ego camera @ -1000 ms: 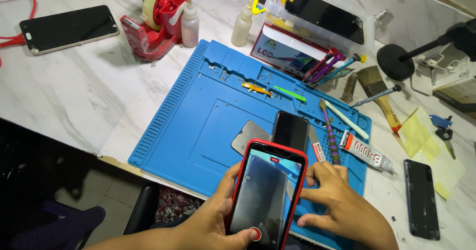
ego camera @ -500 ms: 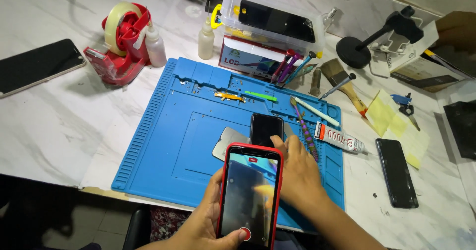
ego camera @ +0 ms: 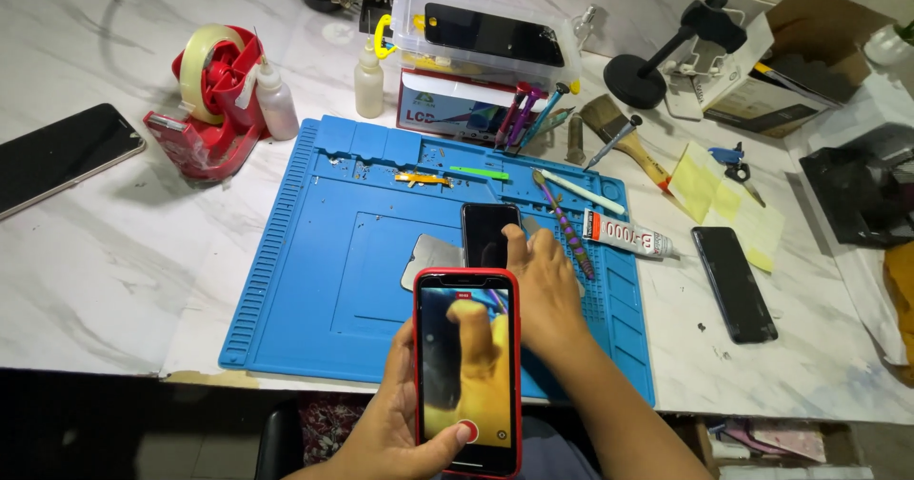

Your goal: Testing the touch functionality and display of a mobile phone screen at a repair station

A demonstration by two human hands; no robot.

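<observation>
At the far left of the marble table [ego camera: 114, 280], a dark phone [ego camera: 59, 156] lies face up, untouched. Next to it stands a red tape dispenser [ego camera: 211, 99] with a small white bottle [ego camera: 276, 104] against it. Neither has been disturbed; the view has merely swung leftward since a second ago, bringing them further into frame.

The blue work mat [ego camera: 314, 280] occupies the centre. On it, a black phone [ego camera: 489, 234] lies face up beside a thin metal plate [ego camera: 433, 256].

My left hand [ego camera: 400, 423] is closed around a red-cased phone [ego camera: 467, 370], held upright over the mat's near edge, thumb on the round button at the bottom of its screen. The screen shows a camera view of my other hand.

My right hand [ego camera: 543, 290] has changed position: a second ago it rested low beside the red-cased phone; it is now stretched forward, fingers loosely spread and flat, fingertips on the right edge of the black phone. It grips nothing. I judge the black phone is being steadied or positioned for the camera.

Right of the hand lie a striped tool [ego camera: 564, 223], a glue tube [ego camera: 628, 235], and, off the mat, another dark phone [ego camera: 733, 283].
</observation>
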